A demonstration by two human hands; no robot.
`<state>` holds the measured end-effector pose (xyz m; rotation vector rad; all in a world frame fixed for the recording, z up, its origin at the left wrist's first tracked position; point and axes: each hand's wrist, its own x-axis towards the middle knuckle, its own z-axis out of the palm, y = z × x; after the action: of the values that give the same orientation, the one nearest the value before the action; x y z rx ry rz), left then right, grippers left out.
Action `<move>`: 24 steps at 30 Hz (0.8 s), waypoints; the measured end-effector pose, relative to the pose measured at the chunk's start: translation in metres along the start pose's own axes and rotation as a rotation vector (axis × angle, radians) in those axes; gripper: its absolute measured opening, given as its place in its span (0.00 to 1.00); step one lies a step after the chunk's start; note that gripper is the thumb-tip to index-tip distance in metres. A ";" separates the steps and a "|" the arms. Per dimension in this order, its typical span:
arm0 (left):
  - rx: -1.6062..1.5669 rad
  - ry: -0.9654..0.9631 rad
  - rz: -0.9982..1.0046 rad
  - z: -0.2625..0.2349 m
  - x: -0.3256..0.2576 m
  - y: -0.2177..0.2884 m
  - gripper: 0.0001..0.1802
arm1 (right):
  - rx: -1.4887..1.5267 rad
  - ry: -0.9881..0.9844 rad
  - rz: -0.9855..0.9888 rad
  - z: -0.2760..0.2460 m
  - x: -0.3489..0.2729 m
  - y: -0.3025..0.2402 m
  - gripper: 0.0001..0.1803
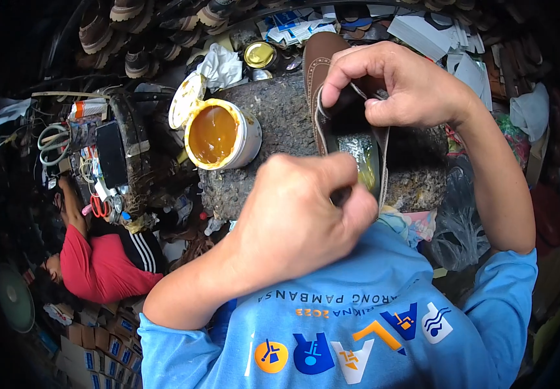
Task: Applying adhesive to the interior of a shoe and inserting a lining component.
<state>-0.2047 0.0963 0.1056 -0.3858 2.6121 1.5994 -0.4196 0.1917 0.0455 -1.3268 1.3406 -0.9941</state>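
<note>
A brown shoe (322, 61) with punched decoration lies with its toe away from me and its opening facing up. Inside it shows a shiny wet-looking patch (359, 155), yellowish over dark. My right hand (403, 84) comes over the shoe from the right, its fingers and thumb curled at the rim of the opening, gripping the shoe. My left hand (299, 220) is closed in a pinch at the heel end, over the opening; whatever its fingertips hold is hidden. Left of the shoe, a white tub (249, 139) of amber, glue-like paste leans toward me.
Shoe and tub rest on a rough dark block (228, 191). A round tin (260, 55) and crumpled white paper (220, 67) lie beyond. At left, a cluttered stand (131, 123) holds scissors (54, 144). A person in a red shirt (98, 266) is at lower left. A plastic bag (458, 227) hangs at right.
</note>
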 end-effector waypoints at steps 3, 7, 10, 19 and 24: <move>0.013 0.005 0.111 -0.008 -0.001 0.000 0.04 | 0.047 0.025 -0.055 0.000 -0.001 0.005 0.23; 0.209 0.144 0.267 -0.014 0.026 -0.019 0.05 | 0.049 0.001 -0.041 -0.002 -0.001 0.001 0.23; 0.174 0.063 0.161 -0.019 0.032 -0.017 0.08 | 0.073 -0.004 -0.026 -0.001 0.000 0.002 0.24; 0.277 0.084 0.356 -0.027 0.038 -0.022 0.06 | 0.000 -0.004 -0.026 -0.003 0.000 0.000 0.25; 0.130 -0.045 0.194 -0.018 0.033 -0.019 0.06 | 0.021 -0.020 -0.054 -0.003 0.001 0.003 0.25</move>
<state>-0.2305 0.0663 0.0916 -0.0905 2.7728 1.4569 -0.4231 0.1908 0.0431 -1.3598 1.2819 -1.0270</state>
